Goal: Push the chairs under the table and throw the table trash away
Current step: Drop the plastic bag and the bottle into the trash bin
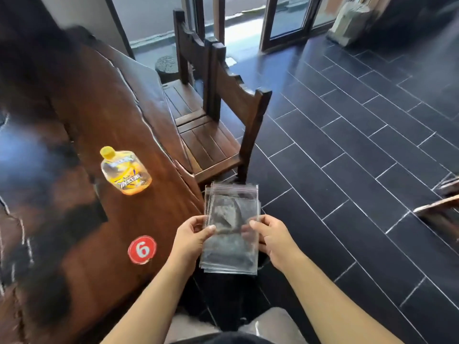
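A stack of clear zip-top plastic bags [232,214] is held upright in front of me, just off the table's right edge. My left hand [192,238] pinches its left side and my right hand [273,237] pinches its right side. A yellow-capped bottle [124,171] with a yellow label stands on the dark wooden table [104,100]. Two dark wooden chairs stand along the table's right side: the nearer chair [218,135] and the farther chair [188,78], both seats partly out from under the table.
A red round marker with the number 6 [142,249] lies on the table near my left hand. Dark tiled floor [347,145] spreads to the right. Glass doors [285,18] stand at the back. Wooden furniture parts [442,204] show at the right edge.
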